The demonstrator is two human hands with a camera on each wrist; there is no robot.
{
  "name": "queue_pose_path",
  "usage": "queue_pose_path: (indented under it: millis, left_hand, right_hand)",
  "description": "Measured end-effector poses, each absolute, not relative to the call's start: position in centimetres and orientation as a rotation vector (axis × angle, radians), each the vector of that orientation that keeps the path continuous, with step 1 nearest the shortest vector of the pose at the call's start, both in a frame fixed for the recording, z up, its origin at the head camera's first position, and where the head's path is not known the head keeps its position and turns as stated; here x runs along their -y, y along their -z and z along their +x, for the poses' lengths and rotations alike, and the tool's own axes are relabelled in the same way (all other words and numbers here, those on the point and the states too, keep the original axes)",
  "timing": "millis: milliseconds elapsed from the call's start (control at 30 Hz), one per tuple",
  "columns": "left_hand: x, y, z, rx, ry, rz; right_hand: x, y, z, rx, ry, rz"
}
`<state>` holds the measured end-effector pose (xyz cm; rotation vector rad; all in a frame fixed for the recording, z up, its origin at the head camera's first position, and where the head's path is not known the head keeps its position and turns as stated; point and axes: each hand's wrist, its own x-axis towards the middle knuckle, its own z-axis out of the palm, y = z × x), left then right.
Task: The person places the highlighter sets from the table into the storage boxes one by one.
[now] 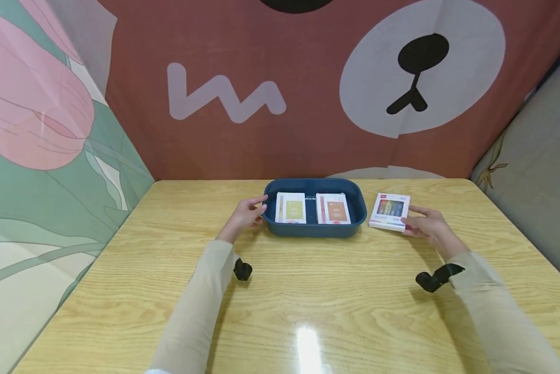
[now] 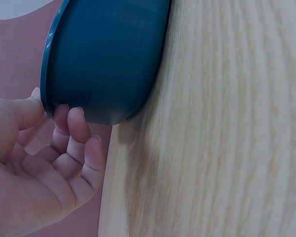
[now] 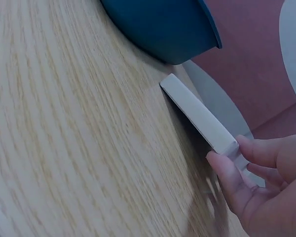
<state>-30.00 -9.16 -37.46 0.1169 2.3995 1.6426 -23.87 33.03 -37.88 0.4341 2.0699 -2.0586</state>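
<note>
A dark blue plastic basin (image 1: 315, 230) stands near the back of the table with two flat white boxes in it. The left one (image 1: 295, 210) bears a yellow-green panel, the right one (image 1: 338, 210) an orange panel. My left hand (image 1: 245, 214) holds the basin's left end, thumb at the rim and fingers (image 2: 77, 126) against the outer wall. To the right of the basin, my right hand (image 1: 428, 225) pinches a white box of coloured sticks, perhaps crayons (image 1: 389, 212), by its right edge. In the right wrist view this box (image 3: 200, 116) appears tilted, its near edge above the table.
The wood-grain table (image 1: 336, 301) reaches back to a reddish-brown printed cloth (image 1: 261, 145). Patterned cloths also hang at left (image 1: 41, 208) and right (image 1: 542, 171). A black wrist camera (image 1: 243, 270) sits on the left wrist, another (image 1: 431, 282) on the right.
</note>
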Motion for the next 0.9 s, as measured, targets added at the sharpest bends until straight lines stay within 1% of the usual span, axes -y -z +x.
queue_pose_path:
  millis: [300,567,900]
  left_hand:
    - [9.0,37.4,-30.2,-2.414,-1.611,0.088]
    - [9.1,37.5,-30.4,-2.425,-1.601,0.084]
    - [9.1,37.5,-30.3,-2.436,-1.581,0.076]
  right_hand:
    - [-33.4,37.6,-23.6,-2.032,2.116,0.408]
    - [-33.1,36.4,-23.4,-2.007,2.152,0.395]
    - [-32.5,35.1,-23.1,-2.003,2.231,0.27]
